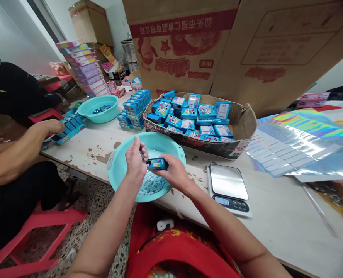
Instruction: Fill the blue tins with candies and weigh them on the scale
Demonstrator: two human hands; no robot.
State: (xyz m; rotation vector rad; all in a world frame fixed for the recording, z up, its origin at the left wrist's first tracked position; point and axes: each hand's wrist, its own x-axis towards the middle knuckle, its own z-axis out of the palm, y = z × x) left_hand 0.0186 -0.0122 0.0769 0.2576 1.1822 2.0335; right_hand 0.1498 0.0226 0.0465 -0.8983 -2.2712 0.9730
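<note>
Over a turquoise basin [118, 154] my right hand [174, 172] grips a small blue box [157, 163], held on its side with an end toward the left. My left hand [136, 160] is closed beside that end, its fingers curled round something dark that is mostly hidden. Pale blue pellets [152, 184] lie in the bottom of the basin under both hands. Just behind the basin, an open cardboard carton [243, 129] holds several blue boxes [189, 113] lying in a jumble.
A digital scale [229, 185] sits right of the basin, with shiny sheets [304, 143] beyond. Stacked blue boxes [135, 106] and a second basin [102, 115] stand back left. Another person's hand [51, 127] touches a tray of boxes at left.
</note>
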